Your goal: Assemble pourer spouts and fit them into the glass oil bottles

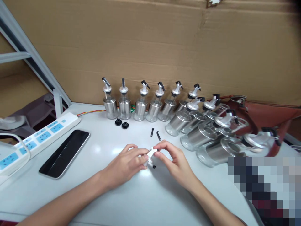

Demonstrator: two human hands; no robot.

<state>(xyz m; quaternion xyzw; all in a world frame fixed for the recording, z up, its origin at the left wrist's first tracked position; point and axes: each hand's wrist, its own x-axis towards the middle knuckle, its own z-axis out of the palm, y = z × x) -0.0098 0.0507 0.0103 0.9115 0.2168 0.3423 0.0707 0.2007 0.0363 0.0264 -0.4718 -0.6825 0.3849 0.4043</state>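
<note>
In the head view, my left hand (131,161) is closed around a silver-white pourer spout (150,154), its narrow end pointing up and to the right. My right hand (172,160) pinches a small dark piece (157,150) at the spout's tip; most of that piece is hidden by the fingers. A small round black part (154,166) shows just below the spout, and whether it touches the spout I cannot tell. Beyond my hands lie two short black levers (152,132). Farther left, two black ribbed stoppers (125,125) lie on the table.
Several glass-and-steel oil bottles (141,108) with pourer tops line the back and right of the table (113,204). A phone (66,153) and a power strip (43,136) lie at left. Behind the right-hand bottles is a reddish-brown bag (263,116). Cardboard (141,47) walls the back.
</note>
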